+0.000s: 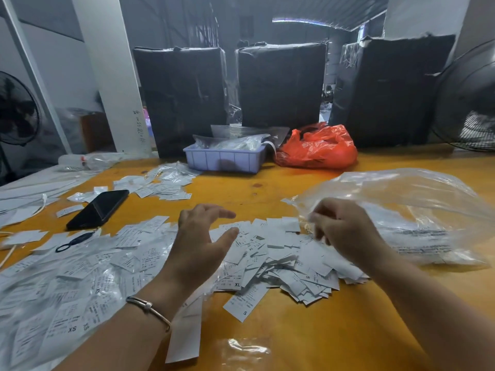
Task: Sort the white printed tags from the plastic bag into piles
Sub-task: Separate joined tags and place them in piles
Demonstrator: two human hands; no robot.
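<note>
A loose heap of white printed tags [281,261] marked S, XL and XS lies spread on the yellow table [308,330]. A large clear plastic bag [401,210] lies at the right, its mouth facing the heap. My left hand [203,236] hovers over the heap's left part with fingers spread and relaxed, holding nothing. My right hand [342,228] is at the bag's mouth with its fingers curled down; whether it pinches the bag's edge or tags is blurred. More tags in clear sleeves [67,290] cover the near left.
A black phone [99,208] lies at the left beside a dark ring strap [75,241]. A lilac bin [225,156] and a red plastic bag [318,148] stand at the back, before black wrapped boxes [281,84]. Another small pile of tags [160,183] lies behind the phone.
</note>
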